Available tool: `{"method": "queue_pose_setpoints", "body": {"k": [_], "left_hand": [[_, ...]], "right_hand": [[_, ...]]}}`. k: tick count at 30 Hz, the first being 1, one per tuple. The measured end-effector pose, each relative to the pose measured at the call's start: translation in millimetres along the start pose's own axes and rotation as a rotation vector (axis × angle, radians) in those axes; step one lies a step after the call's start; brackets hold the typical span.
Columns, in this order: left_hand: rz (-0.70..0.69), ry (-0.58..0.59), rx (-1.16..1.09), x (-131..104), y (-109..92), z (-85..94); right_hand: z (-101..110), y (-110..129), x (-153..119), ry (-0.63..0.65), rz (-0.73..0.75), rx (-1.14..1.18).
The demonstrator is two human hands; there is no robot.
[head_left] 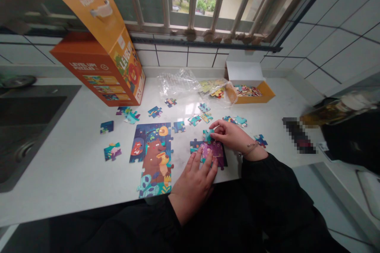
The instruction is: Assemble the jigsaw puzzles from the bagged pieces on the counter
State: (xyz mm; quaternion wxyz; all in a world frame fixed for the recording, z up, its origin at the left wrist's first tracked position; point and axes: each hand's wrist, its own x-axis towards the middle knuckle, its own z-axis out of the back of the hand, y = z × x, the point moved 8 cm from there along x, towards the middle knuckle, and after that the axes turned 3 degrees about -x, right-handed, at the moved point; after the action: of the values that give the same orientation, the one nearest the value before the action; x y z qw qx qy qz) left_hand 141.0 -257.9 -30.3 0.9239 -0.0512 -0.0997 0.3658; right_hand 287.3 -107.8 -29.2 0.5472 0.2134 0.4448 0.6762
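My left hand [196, 180] lies flat with fingers spread over a joined purple puzzle section [218, 151] near the counter's front edge. My right hand [227, 135] pinches a teal puzzle piece [207, 136] at the upper edge of that section. A dark blue piece [194, 145] adjoins the section on its left. Farther left is a larger joined puzzle part [156, 154] showing a brown bear, with a blue piece [179, 127] by its upper right side. Loose pieces lie around, among them a teal one [194, 120] and a pink and teal one [112, 151].
An orange puzzle box [103, 75] stands open at the back left. Clear plastic bags [179, 82] and an open carton of pieces [268, 91] are along the wall. A sink [69, 95] is at left, a bottle [329, 108] at right.
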Motion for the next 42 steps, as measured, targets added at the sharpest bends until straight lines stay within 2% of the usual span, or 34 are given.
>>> {"method": "queue_pose_setpoints", "body": {"k": [11, 14, 20, 24, 27, 30, 34, 36, 38, 40, 42], "left_hand": [[-0.032, -0.055, 0.085, -4.0, -1.1, 2.7], [-0.028, -0.122, 0.077, -6.6, -1.6, 5.3], [-0.156, -0.307, 0.01, -15.0, -11.3, 20.2], [-0.183, -0.345, -0.04, -15.4, -12.8, 29.9], [-0.19, -0.346, -0.123, -16.4, -13.3, 37.4], [-0.079, -0.363, -0.354, -21.6, -3.8, 50.0], [0.289, -0.366, -0.733, -33.3, 24.5, 59.7], [0.487, -0.315, -0.892, -37.8, 36.3, 54.8], [0.627, -0.267, -1.071, -39.5, 43.6, 46.6], [0.706, -0.24, -1.217, -38.3, 48.8, 39.2], [0.745, -0.219, -1.244, -35.9, 56.2, 36.0]], "right_hand": [[7.1, 10.1, 0.1, -0.002, 0.051, -0.154], [5.6, 14.3, 0.5, 0.015, 0.064, -0.177], [-1.7, 18.8, 0.2, 0.036, 0.068, -0.034], [-8.5, 24.0, -7.5, 0.061, 0.071, 0.013], [-14.9, 23.8, -21.7, 0.041, 0.015, 0.087], [-26.8, 18.5, -44.6, -0.027, -0.082, 0.295], [-51.3, 11.0, -81.6, -0.225, -0.199, 0.626], [-69.5, 9.7, -97.8, -0.311, -0.258, 0.774], [-89.5, 12.3, -109.8, -0.358, -0.29, 0.883], [-106.9, 17.6, -118.3, -0.364, -0.291, 0.919], [-119.1, 22.1, -125.3, -0.316, -0.284, 0.869]]}}
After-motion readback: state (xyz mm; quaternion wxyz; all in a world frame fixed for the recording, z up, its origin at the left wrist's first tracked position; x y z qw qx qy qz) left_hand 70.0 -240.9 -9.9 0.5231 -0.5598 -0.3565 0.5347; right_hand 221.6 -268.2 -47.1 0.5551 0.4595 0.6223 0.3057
